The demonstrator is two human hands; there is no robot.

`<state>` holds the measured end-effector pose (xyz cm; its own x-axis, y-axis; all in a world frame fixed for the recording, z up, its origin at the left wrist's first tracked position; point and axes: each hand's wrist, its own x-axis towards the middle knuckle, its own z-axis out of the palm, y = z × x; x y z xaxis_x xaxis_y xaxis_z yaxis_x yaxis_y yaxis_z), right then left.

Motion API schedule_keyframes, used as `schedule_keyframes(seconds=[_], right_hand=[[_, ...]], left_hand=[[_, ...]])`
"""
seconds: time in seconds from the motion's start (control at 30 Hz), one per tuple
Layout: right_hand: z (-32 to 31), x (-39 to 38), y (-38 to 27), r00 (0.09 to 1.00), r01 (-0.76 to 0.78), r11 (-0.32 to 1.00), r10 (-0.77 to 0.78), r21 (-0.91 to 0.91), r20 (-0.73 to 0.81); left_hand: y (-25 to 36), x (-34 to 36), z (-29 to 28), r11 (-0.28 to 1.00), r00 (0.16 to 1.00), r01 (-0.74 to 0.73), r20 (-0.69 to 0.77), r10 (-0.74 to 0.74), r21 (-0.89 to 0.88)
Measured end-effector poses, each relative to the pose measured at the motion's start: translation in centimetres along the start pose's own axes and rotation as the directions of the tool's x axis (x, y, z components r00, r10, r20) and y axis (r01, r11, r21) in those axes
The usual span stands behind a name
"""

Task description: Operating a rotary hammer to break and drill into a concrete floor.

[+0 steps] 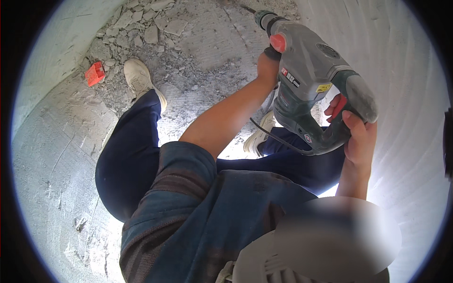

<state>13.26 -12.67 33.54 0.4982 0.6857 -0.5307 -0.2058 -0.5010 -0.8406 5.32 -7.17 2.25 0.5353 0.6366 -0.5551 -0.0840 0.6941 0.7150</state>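
Observation:
A grey and dark green rotary hammer point(306, 56) is held up in front of me, slanting from lower right to upper left. My left hand point(268, 70) is closed round the black side handle point(272, 53), behind the chuck point(264, 19). My right hand point(357, 141) wraps the rear handle, its fingers by the red trigger point(338, 108); I cannot tell whether the trigger is pressed. From the chuck a dark bit point(247, 8) points to the rubble floor; its tip is hard to make out. A black cord point(278, 137) curves off the handle's base.
Broken grey chunks and dust point(151, 35) cover the floor at the far left. A red plastic piece point(95, 74) lies left of my left shoe point(137, 75). My right shoe point(259, 134) is below the tool. A pale wall point(406, 94) rises close on the right.

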Motion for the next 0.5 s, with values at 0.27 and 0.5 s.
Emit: schedule_keyframes(seconds=[0.27, 0.5], right_hand=[[2.1, 4.1, -6.0, 0.997, -0.081, 0.963, 0.076, -0.259, -0.031], [3.6, 5.6, -8.2, 0.993, -0.118, 0.911, 0.114, -0.396, -0.033]], left_hand=[[3.4, 1.3, 2.4, 0.774, 0.990, 0.140, 0.066, -0.126, -0.618], [7.5, 1.7, 3.3, 0.598, 0.949, 0.256, 0.079, -0.306, -0.760]])
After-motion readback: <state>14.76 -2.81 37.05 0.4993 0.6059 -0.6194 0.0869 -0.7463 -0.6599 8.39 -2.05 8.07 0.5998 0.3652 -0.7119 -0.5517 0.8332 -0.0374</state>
